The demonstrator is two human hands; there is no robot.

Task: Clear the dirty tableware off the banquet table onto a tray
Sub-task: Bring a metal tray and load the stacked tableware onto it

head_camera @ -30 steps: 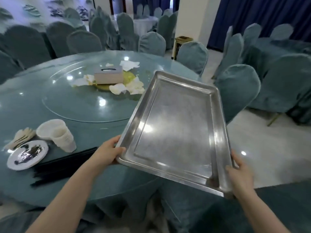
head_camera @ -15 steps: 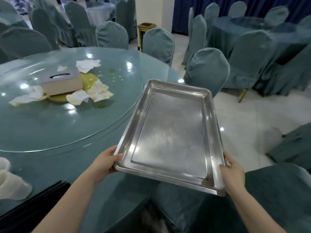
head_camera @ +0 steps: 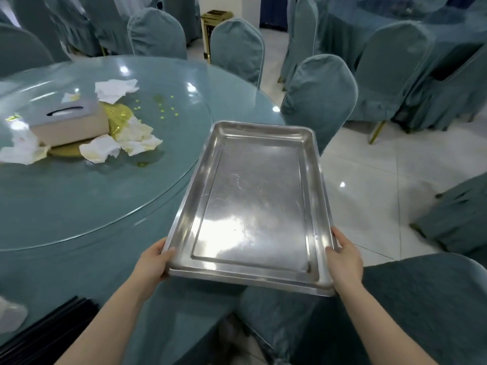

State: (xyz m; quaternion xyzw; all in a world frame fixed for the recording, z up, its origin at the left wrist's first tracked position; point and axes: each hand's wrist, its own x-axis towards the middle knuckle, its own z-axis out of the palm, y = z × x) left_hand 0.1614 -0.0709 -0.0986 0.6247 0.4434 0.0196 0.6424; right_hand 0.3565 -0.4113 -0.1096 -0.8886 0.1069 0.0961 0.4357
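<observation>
- Your left hand grips the near left corner of the metal tray, thumb over the rim, fingers curled beneath.
- Your right hand holds the near right corner the same way, thumb lying on the rim.
- You hold the tray in the air, its left side over the edge of the round banquet table, its right side over the floor and a covered chair.
- On the glass turntable sits a tissue box in a yellow spill, with crumpled napkins around it.
- Black chopsticks and something white lie at the table's near left edge.
</observation>
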